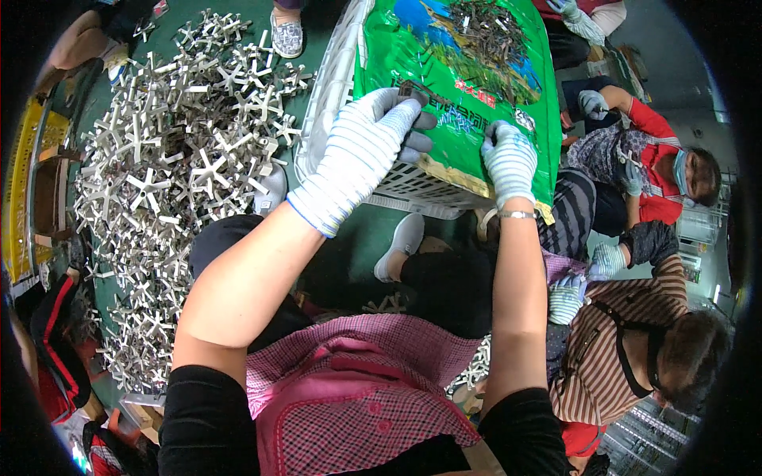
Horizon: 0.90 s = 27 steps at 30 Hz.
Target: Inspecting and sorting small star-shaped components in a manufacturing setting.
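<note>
green plastic sack (460, 147) lies under both hands, over a white crate (325, 95), probably so the small dark pieces (488, 40) beyond the hands don't fall through. the left hand (363, 136) pinches one dark piece (406, 89); the right hand (509, 161), apart, curls over the sack, its grip hidden.

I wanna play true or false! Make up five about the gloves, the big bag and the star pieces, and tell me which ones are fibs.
1. The left hand and right hand wear striped gloves. True.
2. The big bag is red. False: the bag is mostly green.
3. Dark scraps lie on the bag. True.
4. The star pieces are piled on the person's right. False: the star pieces are on the left.
5. A white crate is under the bag. True.
</note>
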### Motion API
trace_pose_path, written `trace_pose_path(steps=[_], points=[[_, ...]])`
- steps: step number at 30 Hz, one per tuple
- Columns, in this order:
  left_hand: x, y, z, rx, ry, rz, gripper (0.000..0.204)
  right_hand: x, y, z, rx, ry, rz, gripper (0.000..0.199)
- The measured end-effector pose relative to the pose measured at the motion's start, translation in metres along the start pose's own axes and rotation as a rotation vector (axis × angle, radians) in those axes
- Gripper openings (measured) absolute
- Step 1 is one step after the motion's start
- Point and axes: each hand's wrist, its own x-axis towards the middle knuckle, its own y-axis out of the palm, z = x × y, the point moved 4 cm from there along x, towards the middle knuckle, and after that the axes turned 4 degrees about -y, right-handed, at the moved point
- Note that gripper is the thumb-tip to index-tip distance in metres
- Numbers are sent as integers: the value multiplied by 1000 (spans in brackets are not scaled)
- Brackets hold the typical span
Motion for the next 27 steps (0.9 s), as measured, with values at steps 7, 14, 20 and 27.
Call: trace_pose_path(steps=[7,14,20,27], points=[[7,1,14,-81,-92,34,28,-13,-40,42,731,26,-317,24],[9,4,17,-118,-119,51,30,-22,-61,93,614,-323,-355,32],[11,10,21,-115,-104,48,27,-23,-53,90,477,-306,-376,30],[11,6,22,32,-115,31,24,-27,-49,100,241,-308,-389,25]])
